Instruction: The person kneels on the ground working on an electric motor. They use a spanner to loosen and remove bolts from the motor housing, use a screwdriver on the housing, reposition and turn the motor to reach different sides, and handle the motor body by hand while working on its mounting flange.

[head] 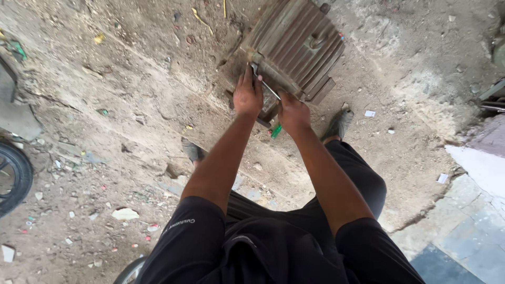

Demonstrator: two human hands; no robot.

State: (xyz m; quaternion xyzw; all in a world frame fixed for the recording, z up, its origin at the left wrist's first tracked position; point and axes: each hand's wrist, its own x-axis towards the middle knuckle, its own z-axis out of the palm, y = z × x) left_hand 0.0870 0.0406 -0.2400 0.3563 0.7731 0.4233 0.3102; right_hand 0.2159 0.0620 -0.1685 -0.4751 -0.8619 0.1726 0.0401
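A ribbed, rusty brown electric motor housing (pixel 297 44) lies on the dirt ground ahead of me. A metal wrench (pixel 264 81) rests against its near end. My left hand (pixel 247 94) presses on the motor's near end, fingers by the wrench head. My right hand (pixel 292 113) grips the wrench's lower handle, and a green screwdriver handle (pixel 276 131) pokes out just below this hand. Both forearms reach forward from black sleeves.
Dusty, littered ground (pixel 131 121) surrounds the motor. A black tyre (pixel 13 176) sits at the left edge, a grey slab (pixel 18 118) above it. Paved tiles (pixel 468 231) lie at lower right. My sandalled feet (pixel 339 125) stand beside the motor.
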